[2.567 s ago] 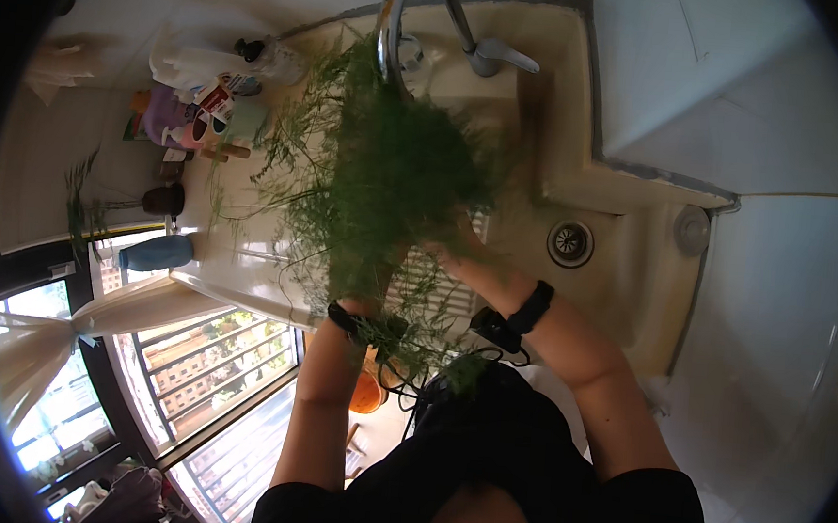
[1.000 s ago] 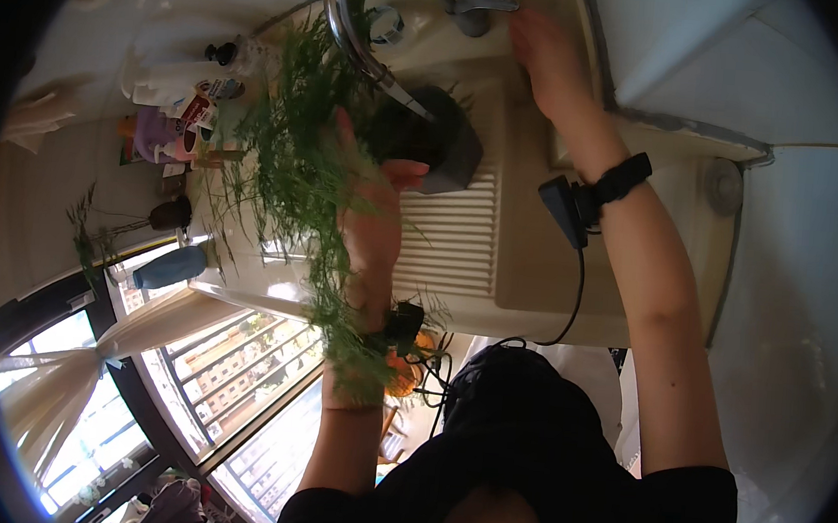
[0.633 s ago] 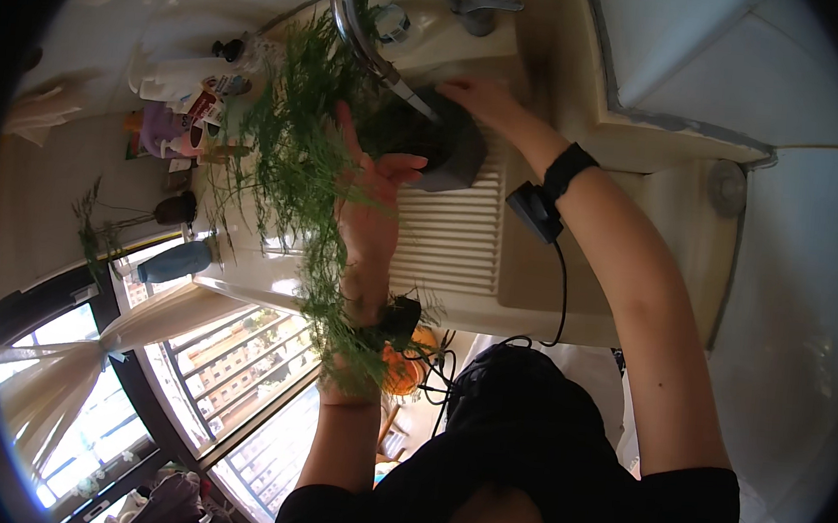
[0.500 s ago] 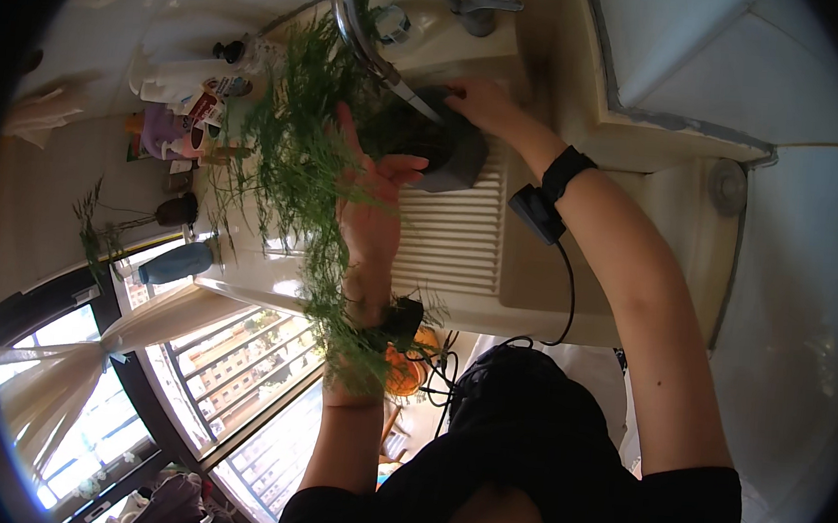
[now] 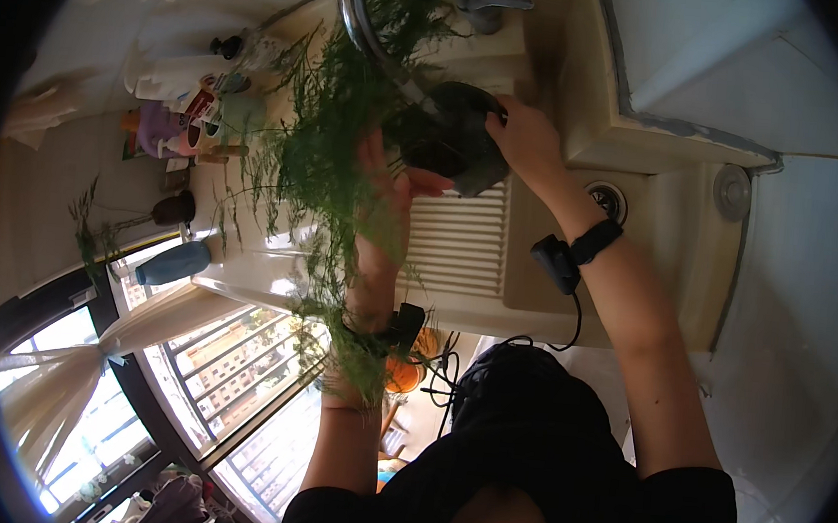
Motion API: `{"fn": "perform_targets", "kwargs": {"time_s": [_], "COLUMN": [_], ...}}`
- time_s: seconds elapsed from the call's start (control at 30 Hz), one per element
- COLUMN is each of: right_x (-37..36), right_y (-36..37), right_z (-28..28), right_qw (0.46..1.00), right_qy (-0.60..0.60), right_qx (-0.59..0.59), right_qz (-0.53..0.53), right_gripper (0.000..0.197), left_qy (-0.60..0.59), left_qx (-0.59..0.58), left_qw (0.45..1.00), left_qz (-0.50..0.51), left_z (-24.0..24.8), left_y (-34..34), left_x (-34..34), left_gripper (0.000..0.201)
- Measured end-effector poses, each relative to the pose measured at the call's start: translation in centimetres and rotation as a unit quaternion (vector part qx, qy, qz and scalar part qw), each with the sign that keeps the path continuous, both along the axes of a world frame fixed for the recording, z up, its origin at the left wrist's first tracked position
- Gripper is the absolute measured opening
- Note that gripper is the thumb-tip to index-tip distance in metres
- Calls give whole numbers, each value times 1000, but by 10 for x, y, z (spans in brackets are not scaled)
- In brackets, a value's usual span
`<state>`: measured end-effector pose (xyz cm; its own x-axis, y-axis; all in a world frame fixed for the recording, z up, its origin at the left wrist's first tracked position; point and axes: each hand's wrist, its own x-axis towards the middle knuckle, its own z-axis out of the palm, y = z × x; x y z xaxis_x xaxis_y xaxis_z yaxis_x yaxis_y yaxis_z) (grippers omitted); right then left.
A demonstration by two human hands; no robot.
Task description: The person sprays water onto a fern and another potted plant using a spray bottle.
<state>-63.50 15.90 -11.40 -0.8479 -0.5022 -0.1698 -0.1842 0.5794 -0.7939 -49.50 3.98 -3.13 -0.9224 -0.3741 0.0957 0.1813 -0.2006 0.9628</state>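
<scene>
A dark grey plant pot [image 5: 484,159] is tilted above the ribbed drainboard, under the curved chrome faucet [image 5: 353,19]. Long feathery green fronds [image 5: 326,129] spill from it to the left and hang over my left forearm. My right hand [image 5: 529,143] grips the pot's right rim, fingers curled over the edge. On the pot's left side my left hand [image 5: 391,177] sits among the fronds. Its fingers are stretched out and the thumb points toward the pot's lower edge; foliage covers part of this hand. Whether the left thumb presses on the pot, I cannot tell.
The ribbed drainboard [image 5: 454,245] adjoins a basin with a drain [image 5: 606,199]. A faucet lever [image 5: 495,3] stands behind. Along the left counter are several bottles, including a purple one [image 5: 156,128], and a blue vase [image 5: 174,262]. A cable [image 5: 575,321] hangs from my right wrist.
The pot has shifted slightly right and tilted, with my right hand on its rim. The fronds have swung right and up behind the faucet. My right forearm has moved right, uncovering the drain.
</scene>
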Motion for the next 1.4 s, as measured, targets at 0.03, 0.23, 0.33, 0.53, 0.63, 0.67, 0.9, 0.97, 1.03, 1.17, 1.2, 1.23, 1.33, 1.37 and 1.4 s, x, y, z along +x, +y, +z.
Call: {"fn": "perform_targets", "kwargs": {"time_s": [0.03,0.23,0.33,0.53,0.63,0.67,0.9,0.97,1.03,1.17,1.2,1.23,1.33,1.37,1.4], "right_x": [0,0,1,-4,-4,-1,-1,-2,-2,-2,-2,-2,-2,-2,-2], "right_y": [0,-2,-4,6,2,-3,-1,-1,-1,-1,-1,-1,-1,-1,-1], "right_z": [0,3,4,-2,6,9,5,6,7,5,5,5,5,6,6], "right_qw": [1000,999,999,998,998,999,999,998,998,998,998,998,998,998,998], "right_qy": [-1,-1,0,6,-28,-23,-8,-14,-20,-15,-12,-12,-12,-12,-12], "right_qx": [1,48,41,66,56,45,52,54,56,62,61,61,56,57,58], "right_qz": [-1,-13,-15,-15,0,5,5,8,10,3,3,3,8,9,10], "right_gripper": [32,32,33,34,35,35,36,36,36,35,35,35,35,35,35], "left_qy": [1,4,3,6,8,6,5,-3,-11,-5,-11,-17,-11,-11,-10], "left_qx": [-6,18,20,23,19,10,24,21,14,19,23,27,18,18,13], "left_qw": [1000,1000,1000,1000,1000,1000,1000,999,1000,1000,1000,999,1000,1000,1000], "left_qz": [-7,5,13,8,10,15,18,24,21,15,17,20,16,16,13], "left_z": [1,-4,-1,-11,-5,3,-4,-2,0,-1,2,3,1,1,0], "left_y": [0,-1,-1,4,0,-3,-7,-7,-8,-8,-7,-6,-9,-10,-11], "left_x": [-1,1,2,-4,-3,1,1,1,0,-1,-2,-2,-1,0,1], "left_gripper": [69,69,69,70,71,71,72,72,73,74,74,74,75,75,75]}}
